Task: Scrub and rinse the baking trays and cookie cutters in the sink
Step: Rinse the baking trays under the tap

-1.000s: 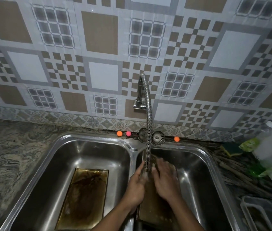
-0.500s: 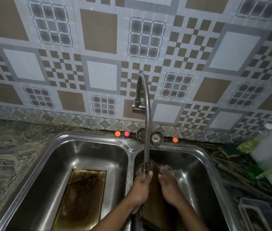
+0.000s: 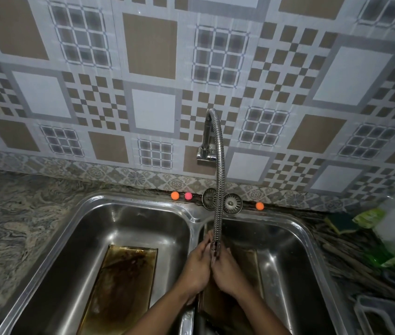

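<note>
Left hand (image 3: pixel 196 269) and right hand (image 3: pixel 228 272) meet under the ribbed steel hose tap (image 3: pixel 218 201), over the brown-stained metal baking tray (image 3: pixel 252 269) in the right basin (image 3: pixel 288 250), probably rinsing; can't tell their grip; second grimy tray (image 3: pixel 121 286) waits flat in the left basin (image 3: pixel 131 226).

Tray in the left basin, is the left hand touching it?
Apart. The head view shows bare steel of the left basin between the tray and the left hand, which is at the faucet hose.
</note>
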